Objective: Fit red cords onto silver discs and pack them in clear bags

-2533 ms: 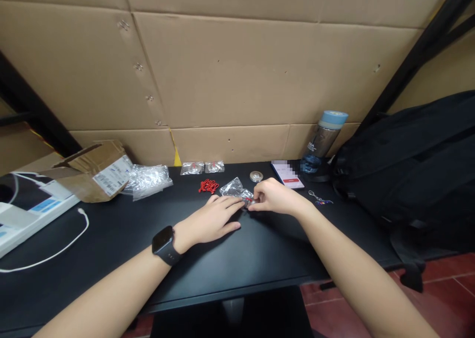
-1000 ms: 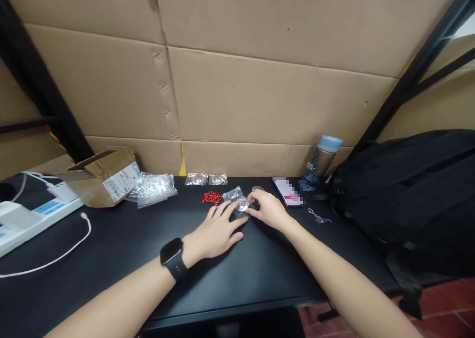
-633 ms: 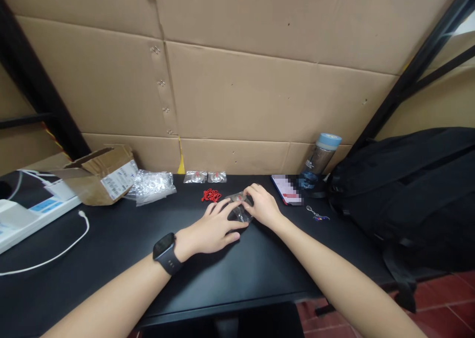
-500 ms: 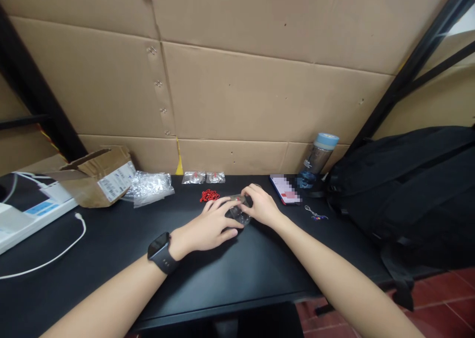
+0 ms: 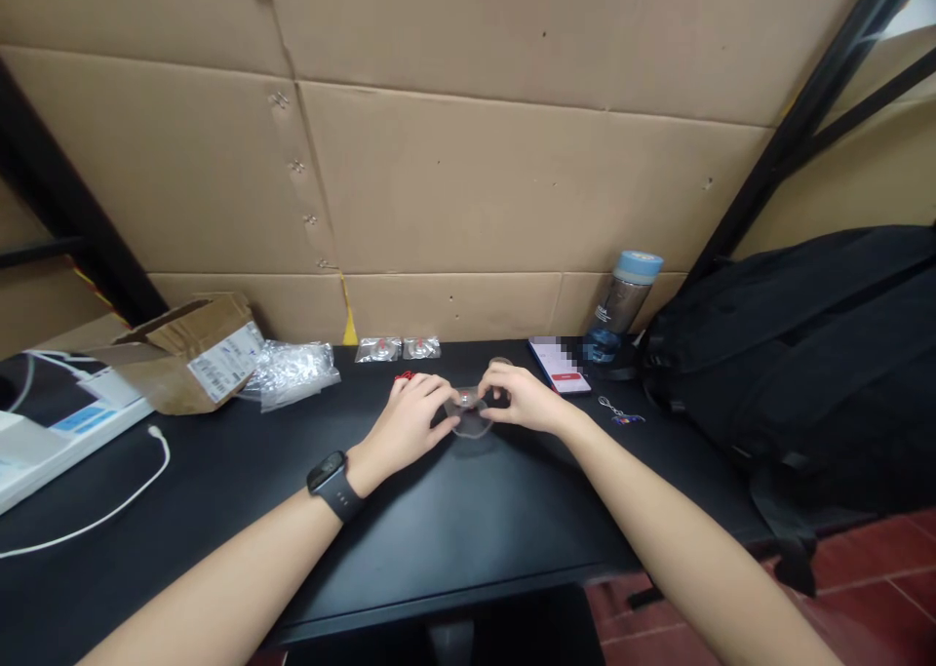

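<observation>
Above the black desktop, a clear, rounded plastic piece [image 5: 472, 427] with a small red mark spans the gap between my hands. At its left edge, my left hand [image 5: 415, 412] pinches it with thumb and fingers; a black watch [image 5: 334, 481] is on that wrist. My right hand [image 5: 525, 400] grips its right side with bent fingers, partly hiding it. Just behind my left hand's knuckles a little of a red cord [image 5: 405, 376] shows, the rest covered. Two small clear packets [image 5: 378, 350] with red marks lie farther back by the cardboard wall.
On the left stand an open cardboard box [image 5: 212, 354], crumpled clear plastic bags [image 5: 296, 372], a white power strip [image 5: 73, 456] and a white cable [image 5: 109, 529]. To the right are a phone [image 5: 560, 366], a keychain [image 5: 621, 414], a blue-lidded bottle [image 5: 621, 305] and a black backpack [image 5: 797, 373].
My left hand has turned and shifted left, off the top of the plastic piece to its edge, exposing more of it. That hand now covers most of the red cord.
</observation>
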The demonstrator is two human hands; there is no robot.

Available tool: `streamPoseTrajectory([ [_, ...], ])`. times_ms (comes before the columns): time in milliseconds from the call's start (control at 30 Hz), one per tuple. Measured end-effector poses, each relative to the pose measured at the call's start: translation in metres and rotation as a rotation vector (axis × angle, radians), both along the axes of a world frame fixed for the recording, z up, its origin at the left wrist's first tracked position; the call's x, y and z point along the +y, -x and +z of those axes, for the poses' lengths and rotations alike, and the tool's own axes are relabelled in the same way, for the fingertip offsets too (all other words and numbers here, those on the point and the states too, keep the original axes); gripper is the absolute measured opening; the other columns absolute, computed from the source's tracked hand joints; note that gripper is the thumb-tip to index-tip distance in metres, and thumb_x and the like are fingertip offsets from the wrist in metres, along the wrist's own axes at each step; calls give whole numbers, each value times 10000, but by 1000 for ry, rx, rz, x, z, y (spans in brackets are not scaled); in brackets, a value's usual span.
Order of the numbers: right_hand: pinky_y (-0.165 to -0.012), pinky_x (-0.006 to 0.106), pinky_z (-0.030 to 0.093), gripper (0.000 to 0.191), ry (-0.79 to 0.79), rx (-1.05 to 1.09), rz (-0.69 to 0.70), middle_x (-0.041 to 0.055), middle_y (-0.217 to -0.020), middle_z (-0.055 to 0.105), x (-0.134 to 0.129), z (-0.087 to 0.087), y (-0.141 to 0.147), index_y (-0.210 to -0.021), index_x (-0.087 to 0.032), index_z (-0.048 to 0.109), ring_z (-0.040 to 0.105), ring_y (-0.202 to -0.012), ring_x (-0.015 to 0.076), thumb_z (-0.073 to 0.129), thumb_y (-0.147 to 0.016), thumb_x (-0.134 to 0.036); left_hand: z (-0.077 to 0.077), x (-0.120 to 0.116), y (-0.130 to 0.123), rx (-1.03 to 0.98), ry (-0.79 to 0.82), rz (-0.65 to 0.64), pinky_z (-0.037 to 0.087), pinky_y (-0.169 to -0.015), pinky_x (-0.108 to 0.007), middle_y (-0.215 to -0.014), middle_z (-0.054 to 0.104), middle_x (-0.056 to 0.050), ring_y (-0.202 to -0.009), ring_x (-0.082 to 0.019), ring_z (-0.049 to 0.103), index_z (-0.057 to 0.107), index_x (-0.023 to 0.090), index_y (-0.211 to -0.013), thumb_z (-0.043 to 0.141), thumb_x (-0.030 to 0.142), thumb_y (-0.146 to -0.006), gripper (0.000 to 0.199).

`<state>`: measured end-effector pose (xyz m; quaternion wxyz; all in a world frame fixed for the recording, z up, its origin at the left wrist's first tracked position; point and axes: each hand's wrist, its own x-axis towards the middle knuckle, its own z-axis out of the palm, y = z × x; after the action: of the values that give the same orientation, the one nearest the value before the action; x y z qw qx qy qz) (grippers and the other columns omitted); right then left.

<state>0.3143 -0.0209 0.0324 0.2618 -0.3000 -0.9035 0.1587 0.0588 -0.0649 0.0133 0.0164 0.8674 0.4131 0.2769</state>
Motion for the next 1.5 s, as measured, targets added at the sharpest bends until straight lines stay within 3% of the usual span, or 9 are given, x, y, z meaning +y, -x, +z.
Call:
streamPoseTrajectory([
  [167,-791,285,485,50,22,35,13,39,-903,660,0,1,0,-840,-189,721,607,-817,155,705,-877,-219,4,2,3,-57,85,75,332,-951,-421,-1020,750,-28,-1062,-237,611,726,260,-941,597,354,-969,162],
  [333,-629,252,456,185,296,186,-113,15,-757,647,2,-3,-1,-817,-168,708,577,-652,127,693,-871,-344,15,1,6,-178,253,140,384,-922,-382,-975,778,13,-944,-209,688,722,266,-882,567,360,-962,198],
  [500,-656,256,496,221,508,357,-154,10,-744,683,2,-11,7,-924,-175,618,636,-667,141,724,-787,-311,16,-1,1,-362,337,222,410,-919,-360,-866,774,41,-884,-194,728,574,257,-1034,628,306,-895,157],
  [667,-622,228,475,499,425,289,-182,-55,-717,686,-3,-12,10,-1241,-230,490,609,-583,118,646,-772,-163,12,-4,-5,-267,269,244,338,-971,-409,-840,760,45,-910,-205,702,518,264,-1118,568,277,-920,205],
  [867,-680,244,470,293,186,-21,-138,-5,-724,668,-5,-8,8,-1053,-196,758,596,-645,123,571,-837,-128,2,-3,-5,-17,145,198,300,-923,-442,-1009,735,-36,-1100,-251,577,711,324,-1139,464,294,-1013,279],
  [967,-858,314,508,345,75,-124,-101,50,-969,712,-6,-6,6,-1119,-232,777,651,-873,185,670,-798,-167,0,-5,-5,68,124,177,318,-919,-459,-1048,698,-65,-1091,-263,550,741,307,-1127,417,409,-1042,350],
  [1100,-1071,433,441,407,-2,-171,-84,106,-1297,650,-8,-6,8,-1137,-241,769,588,-1210,292,818,-755,-373,1,-7,-5,96,72,137,288,-1013,-519,-1239,663,-87,-1297,-329,452,720,267,-1139,563,455,-955,305],
  [1333,-930,354,496,403,30,-107,-136,68,-1087,760,-13,-5,17,-1300,-247,676,674,-1013,225,699,-902,-308,0,-4,-4,77,103,111,244,-1054,-546,-1167,729,-72,-1340,-331,453,668,260,-1123,606,295,-900,234],
  [1500,-770,285,503,271,145,-19,-91,46,-916,779,-15,2,16,-1116,-224,760,692,-795,178,566,-991,-367,-1,-1,-7,2,116,126,279,-985,-480,-1109,748,-47,-1151,-263,559,680,295,-1133,554,298,-975,202],
])
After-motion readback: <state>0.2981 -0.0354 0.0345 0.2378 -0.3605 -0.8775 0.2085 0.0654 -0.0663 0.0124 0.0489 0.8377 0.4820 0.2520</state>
